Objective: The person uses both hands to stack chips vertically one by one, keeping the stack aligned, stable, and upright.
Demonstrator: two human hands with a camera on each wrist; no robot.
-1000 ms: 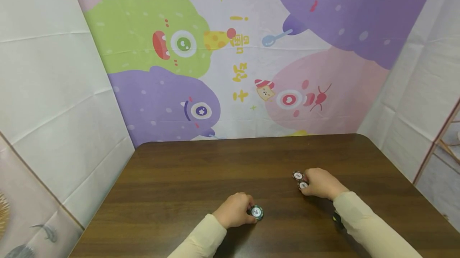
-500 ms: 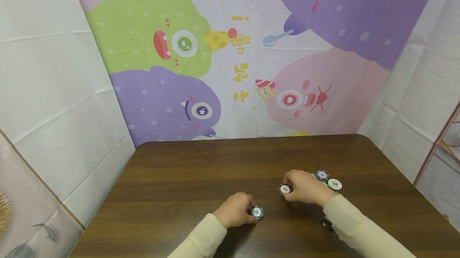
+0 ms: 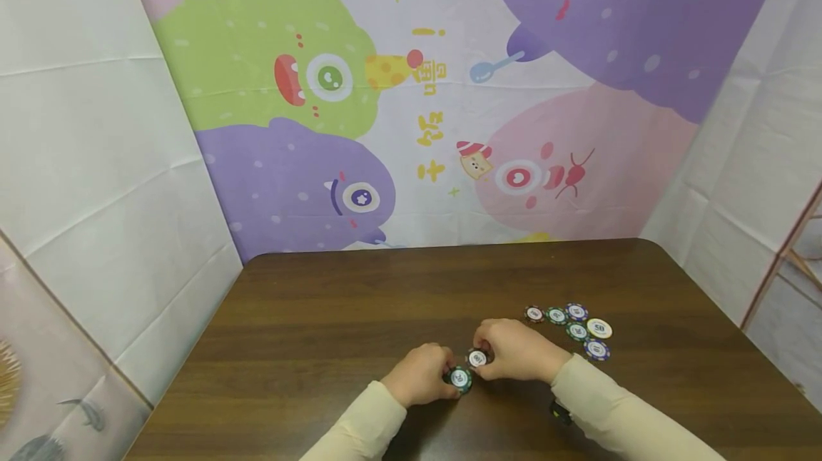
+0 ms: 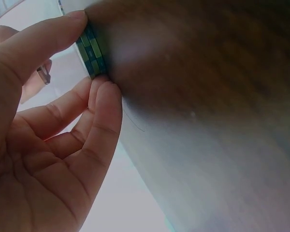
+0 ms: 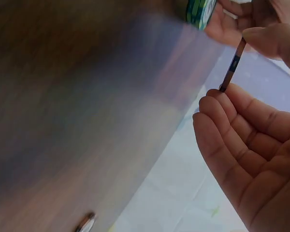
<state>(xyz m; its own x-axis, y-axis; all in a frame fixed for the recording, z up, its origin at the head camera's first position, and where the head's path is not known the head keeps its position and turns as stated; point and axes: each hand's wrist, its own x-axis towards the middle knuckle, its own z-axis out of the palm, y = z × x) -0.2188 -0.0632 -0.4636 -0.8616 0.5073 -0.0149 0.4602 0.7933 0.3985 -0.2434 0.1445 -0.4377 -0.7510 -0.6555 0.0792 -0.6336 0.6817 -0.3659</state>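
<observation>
My left hand (image 3: 420, 375) pinches a small stack of green poker chips (image 3: 459, 380) between thumb and fingers, low at the tabletop. In the left wrist view the striped edges of the stacked green chips (image 4: 93, 53) show between the fingertips. My right hand (image 3: 520, 349) holds one dark brown-red poker chip (image 3: 477, 358) with a white centre, just behind and to the right of the green stack. Seen from the right wrist, that brown chip (image 5: 233, 64) is edge-on, gripped between thumb and fingertips, with the green stack close beyond it.
On the right of the brown wooden table (image 3: 359, 297) lies a loose cluster of chips: a brown one (image 3: 534, 314), green ones (image 3: 577, 331), blue ones (image 3: 596, 350) and a yellow-rimmed one (image 3: 599, 328). A cartoon-printed cloth (image 3: 437, 218) hangs behind the table.
My right hand has taken one brown chip from the right-hand cluster and carried it left and nearer, up to the green stack. The left hand has stayed in place on the stack.
</observation>
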